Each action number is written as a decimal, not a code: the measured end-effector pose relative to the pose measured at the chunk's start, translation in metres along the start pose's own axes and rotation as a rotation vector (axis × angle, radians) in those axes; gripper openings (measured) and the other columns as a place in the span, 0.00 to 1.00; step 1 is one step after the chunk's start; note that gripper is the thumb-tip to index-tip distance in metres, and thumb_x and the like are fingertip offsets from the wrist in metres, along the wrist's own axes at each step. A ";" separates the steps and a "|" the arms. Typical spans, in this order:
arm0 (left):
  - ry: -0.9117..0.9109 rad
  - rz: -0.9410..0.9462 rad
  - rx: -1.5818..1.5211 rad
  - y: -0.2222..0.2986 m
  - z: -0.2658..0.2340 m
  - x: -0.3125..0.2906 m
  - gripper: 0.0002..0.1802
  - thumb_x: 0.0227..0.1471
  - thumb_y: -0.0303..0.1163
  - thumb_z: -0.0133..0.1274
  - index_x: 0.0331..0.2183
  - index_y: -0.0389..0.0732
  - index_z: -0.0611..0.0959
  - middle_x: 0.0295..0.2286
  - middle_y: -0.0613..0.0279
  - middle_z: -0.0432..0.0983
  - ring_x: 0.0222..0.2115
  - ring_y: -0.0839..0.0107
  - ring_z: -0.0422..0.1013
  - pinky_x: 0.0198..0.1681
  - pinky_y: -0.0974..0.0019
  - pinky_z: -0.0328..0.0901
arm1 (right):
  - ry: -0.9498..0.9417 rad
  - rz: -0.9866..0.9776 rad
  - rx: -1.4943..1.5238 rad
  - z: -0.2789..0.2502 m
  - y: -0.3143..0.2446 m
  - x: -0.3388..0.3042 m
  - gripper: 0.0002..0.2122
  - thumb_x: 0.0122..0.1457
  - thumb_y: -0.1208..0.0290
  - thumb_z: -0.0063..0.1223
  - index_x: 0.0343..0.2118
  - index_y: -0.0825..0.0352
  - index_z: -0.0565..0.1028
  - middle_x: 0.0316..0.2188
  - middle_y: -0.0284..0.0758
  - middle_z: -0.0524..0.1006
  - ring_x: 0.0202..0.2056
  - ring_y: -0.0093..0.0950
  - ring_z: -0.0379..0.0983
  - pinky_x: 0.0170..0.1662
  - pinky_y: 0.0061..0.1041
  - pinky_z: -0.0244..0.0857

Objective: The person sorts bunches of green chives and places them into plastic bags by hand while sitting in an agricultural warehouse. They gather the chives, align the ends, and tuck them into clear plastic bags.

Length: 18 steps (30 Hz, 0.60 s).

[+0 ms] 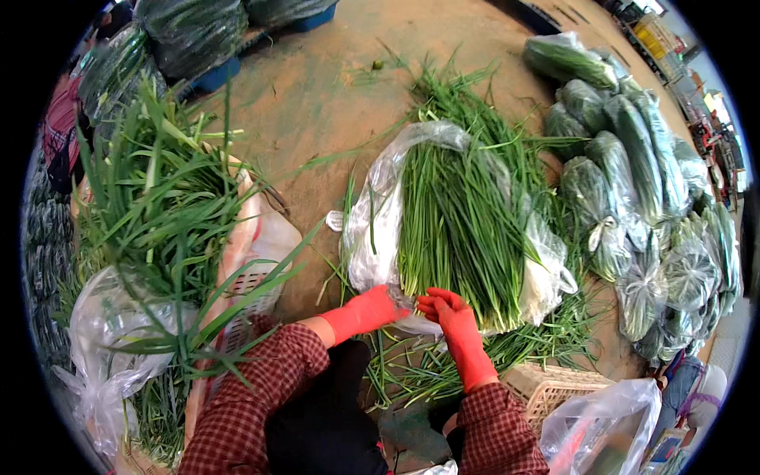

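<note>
Long green chive bundle (459,229) lies in a clear plastic bag (380,214) on the brown floor. Left red-gloved hand (366,311), grip closed on the bag's lower edge; right red-gloved hand (457,321), fingers curled at the bundle's cut ends. Bagged greens pile (641,198) right of the bundle.

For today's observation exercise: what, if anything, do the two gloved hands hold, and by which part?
Both hands, left hand and right hand, grip the clear plastic bag at its near edge, by the cut ends of the bundle of green chives lying on it.
</note>
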<state>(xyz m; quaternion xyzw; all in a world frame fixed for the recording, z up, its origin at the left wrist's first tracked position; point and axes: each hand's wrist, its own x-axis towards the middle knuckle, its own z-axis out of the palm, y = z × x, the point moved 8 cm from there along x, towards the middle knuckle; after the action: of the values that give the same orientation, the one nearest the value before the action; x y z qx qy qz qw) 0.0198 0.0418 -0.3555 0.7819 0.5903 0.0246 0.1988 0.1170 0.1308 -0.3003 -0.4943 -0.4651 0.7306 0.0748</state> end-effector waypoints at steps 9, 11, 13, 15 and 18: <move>0.101 -0.719 -0.947 -0.078 0.005 0.003 0.23 0.37 0.27 0.54 0.42 0.37 0.75 0.31 0.53 0.76 0.33 0.62 0.72 0.35 0.64 0.67 | 0.245 -0.104 0.139 -0.059 0.029 0.035 0.14 0.61 0.74 0.38 0.48 0.73 0.65 0.42 0.43 0.74 0.40 0.31 0.73 0.44 0.26 0.67; 0.246 -0.840 -0.907 -0.070 -0.003 0.009 0.29 0.37 0.30 0.57 0.46 0.36 0.71 0.37 0.50 0.72 0.36 0.59 0.70 0.39 0.61 0.65 | 0.227 -0.051 0.153 -0.049 0.028 0.031 0.14 0.61 0.74 0.38 0.48 0.73 0.65 0.42 0.42 0.74 0.41 0.31 0.73 0.44 0.26 0.67; 0.475 -0.901 -0.923 -0.062 -0.004 0.018 0.39 0.35 0.32 0.59 0.51 0.37 0.64 0.46 0.46 0.66 0.42 0.53 0.66 0.45 0.58 0.63 | 0.209 -0.036 0.167 -0.043 0.026 0.032 0.14 0.61 0.73 0.39 0.48 0.74 0.65 0.42 0.43 0.74 0.40 0.30 0.73 0.43 0.25 0.67; 0.193 -0.954 -0.652 -0.041 -0.010 0.042 0.48 0.34 0.35 0.61 0.55 0.37 0.55 0.52 0.46 0.55 0.45 0.51 0.63 0.45 0.55 0.62 | 0.213 -0.029 0.131 -0.053 0.027 0.032 0.14 0.61 0.74 0.39 0.48 0.72 0.65 0.42 0.42 0.74 0.41 0.30 0.73 0.44 0.26 0.67; 0.140 -0.972 -0.408 -0.035 -0.009 0.050 0.60 0.31 0.37 0.64 0.58 0.37 0.43 0.56 0.48 0.47 0.46 0.50 0.61 0.45 0.51 0.62 | 0.216 -0.008 0.130 -0.052 0.027 0.030 0.14 0.61 0.74 0.39 0.49 0.73 0.65 0.42 0.42 0.73 0.41 0.30 0.73 0.44 0.25 0.67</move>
<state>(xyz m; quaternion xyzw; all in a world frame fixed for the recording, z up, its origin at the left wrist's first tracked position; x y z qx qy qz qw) 0.0010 0.0986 -0.3690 0.3600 0.8797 0.0959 0.2955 0.1526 0.1648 -0.3442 -0.5624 -0.4080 0.7013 0.1592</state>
